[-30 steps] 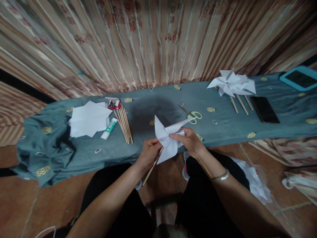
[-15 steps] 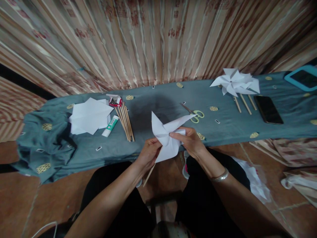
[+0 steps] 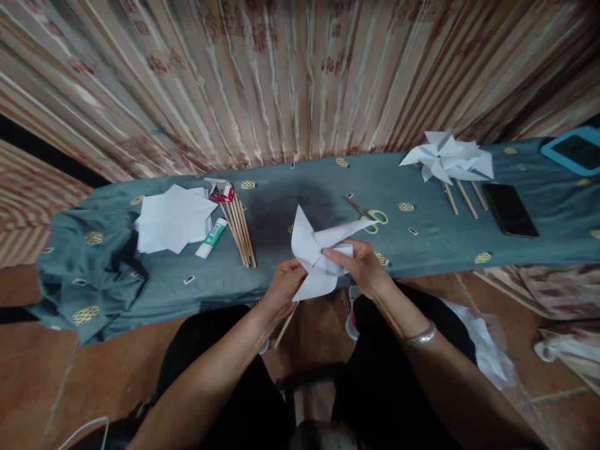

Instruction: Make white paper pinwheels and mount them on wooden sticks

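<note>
Between my hands, over the table's near edge, is a white paper pinwheel [image 3: 323, 278] with folded blades. A thin wooden stick [image 3: 285, 326] slants down from beneath it. My left hand [image 3: 284, 284] is closed at the pinwheel's lower left side, its fingertips partly hidden by the paper. My right hand [image 3: 363, 265] grips the right side, with the thumb pressed near the centre. Just beyond the right blade lie green-handled scissors [image 3: 375, 220], apart from my hands.
On the cloth-covered table [image 3: 319, 181], left, lie white paper sheets [image 3: 171, 219], a glue stick [image 3: 210, 237], several wooden sticks [image 3: 240, 231] and a red box of small metal pieces [image 3: 221, 190]. Finished pinwheels [image 3: 445, 159], a black phone [image 3: 510, 209] and a blue-framed device [image 3: 574, 150] are right.
The pinwheel has turned slightly in my hands, and its upper blade stands a little higher. Both hands keep their hold. The whole view has shifted slightly.
</note>
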`<state>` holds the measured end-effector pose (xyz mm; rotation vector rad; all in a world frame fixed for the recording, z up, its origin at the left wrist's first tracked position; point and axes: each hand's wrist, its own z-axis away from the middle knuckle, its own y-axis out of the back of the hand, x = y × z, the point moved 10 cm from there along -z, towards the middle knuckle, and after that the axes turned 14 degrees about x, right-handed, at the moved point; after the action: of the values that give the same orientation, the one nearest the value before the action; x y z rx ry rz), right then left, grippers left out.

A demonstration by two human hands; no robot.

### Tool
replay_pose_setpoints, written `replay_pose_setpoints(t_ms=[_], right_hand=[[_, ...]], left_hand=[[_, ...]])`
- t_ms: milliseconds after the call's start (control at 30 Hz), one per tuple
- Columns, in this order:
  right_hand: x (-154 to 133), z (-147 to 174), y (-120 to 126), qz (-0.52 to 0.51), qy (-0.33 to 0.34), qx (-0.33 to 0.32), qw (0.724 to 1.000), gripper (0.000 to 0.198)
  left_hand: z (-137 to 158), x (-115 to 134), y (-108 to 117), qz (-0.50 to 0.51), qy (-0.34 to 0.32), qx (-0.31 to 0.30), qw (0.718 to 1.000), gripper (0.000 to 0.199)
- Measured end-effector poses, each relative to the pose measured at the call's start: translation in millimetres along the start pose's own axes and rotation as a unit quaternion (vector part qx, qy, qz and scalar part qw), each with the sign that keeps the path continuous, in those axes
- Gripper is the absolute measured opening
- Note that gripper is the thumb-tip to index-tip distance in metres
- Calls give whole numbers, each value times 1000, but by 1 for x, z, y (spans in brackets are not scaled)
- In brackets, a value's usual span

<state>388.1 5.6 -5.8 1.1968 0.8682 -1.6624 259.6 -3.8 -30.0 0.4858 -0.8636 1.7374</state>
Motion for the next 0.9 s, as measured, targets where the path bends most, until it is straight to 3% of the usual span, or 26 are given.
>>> replay_pose_setpoints(t_ms=[567,900], right_hand=[[1,1,-3,-30,-37,0,999,27],[0,-2,0,-27,-31,20,999,35]], left_hand=[[2,-3,2,14,21,-5,1000,41],[0,9,1,32,-39,-7,999,39]])
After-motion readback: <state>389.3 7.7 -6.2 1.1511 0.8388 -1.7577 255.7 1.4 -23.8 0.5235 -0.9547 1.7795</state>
